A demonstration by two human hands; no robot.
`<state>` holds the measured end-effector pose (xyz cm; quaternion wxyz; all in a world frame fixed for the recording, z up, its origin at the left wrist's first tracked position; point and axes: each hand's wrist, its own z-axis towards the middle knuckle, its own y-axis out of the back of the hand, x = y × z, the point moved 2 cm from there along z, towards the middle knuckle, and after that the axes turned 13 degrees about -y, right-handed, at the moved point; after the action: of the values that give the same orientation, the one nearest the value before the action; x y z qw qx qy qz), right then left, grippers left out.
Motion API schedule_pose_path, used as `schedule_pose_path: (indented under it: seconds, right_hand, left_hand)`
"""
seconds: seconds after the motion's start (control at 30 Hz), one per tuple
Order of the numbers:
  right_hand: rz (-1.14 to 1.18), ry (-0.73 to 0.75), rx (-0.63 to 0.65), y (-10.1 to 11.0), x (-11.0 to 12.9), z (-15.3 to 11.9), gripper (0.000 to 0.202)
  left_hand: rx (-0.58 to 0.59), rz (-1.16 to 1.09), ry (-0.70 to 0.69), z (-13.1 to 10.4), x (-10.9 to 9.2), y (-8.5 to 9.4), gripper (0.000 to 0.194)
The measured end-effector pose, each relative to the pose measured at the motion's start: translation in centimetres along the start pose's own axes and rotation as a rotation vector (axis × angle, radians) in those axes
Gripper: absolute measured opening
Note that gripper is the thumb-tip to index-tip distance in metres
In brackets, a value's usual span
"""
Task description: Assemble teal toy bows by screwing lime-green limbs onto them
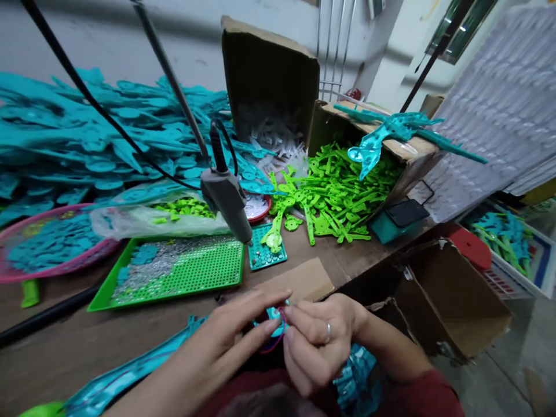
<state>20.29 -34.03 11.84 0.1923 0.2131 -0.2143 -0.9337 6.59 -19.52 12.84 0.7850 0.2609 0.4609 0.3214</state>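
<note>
At lower centre, the left hand [232, 324] is pinching a small teal part [273, 313] between thumb and fingers; the right hand [319, 341] is curling closed, its fingertips gripping a pink strand [282, 315] there. A cardboard piece [306, 281] is lying just beyond. Leftward, brown tabletop [143, 330] is showing between the green tray [215, 266] and a long teal piece [117, 373].

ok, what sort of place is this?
Probably an assembly workshop: a grey tool hangs over the bench, a green tray holds small silvery parts, and green plastic pieces spill from a cardboard box.
</note>
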Motion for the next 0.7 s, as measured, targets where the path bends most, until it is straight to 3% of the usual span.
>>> schedule_pose_path:
  seconds: [0.1,0.2,0.33,0.4,0.47,0.53,0.63,0.7]
  right_hand:
    - [0.028,0.046,0.027,0.5,0.2,0.0,0.026]
    - [0.059,0.062,0.065,0.6,0.7,-0.3,0.025]
    - [0.053,-0.022,-0.034,0.6,1.7,-1.3,0.022]
    - [0.082,-0.37,-0.126,0.8,2.0,-1.4,0.012]
    - [0.258,-0.864,-0.138,0.5,2.2,-1.5,0.028]
    - [0.602,-1.254,-0.057,-0.6,2.8,-1.3,0.046]
    - [1.26,-1.551,0.057,-3.0,4.2,-0.8,0.056]
    - [1.61,-1.675,0.083,-4.2,4.9,-0.8,0.059]
  left_hand:
    - [0.049,-0.057,-0.009,0.0,-0.1,-0.5,0.031]
    - [0.071,-0.061,-0.123,0.2,-0.5,-0.4,0.032]
    - [0.107,0.042,-0.185,-0.4,-0.9,-0.3,0.03]
    - [0.105,0.155,-0.17,-1.2,-0.9,-0.6,0.03]
    - [0.081,0.338,-0.207,-1.9,-1.1,-1.0,0.036]
    - [0.031,0.529,-0.315,-2.3,-1.5,-1.3,0.041]
    - [-0.009,0.671,-0.458,-2.8,-1.9,-1.0,0.044]
    - [-0.011,0.712,-0.451,-2.9,-2.1,-0.1,0.046]
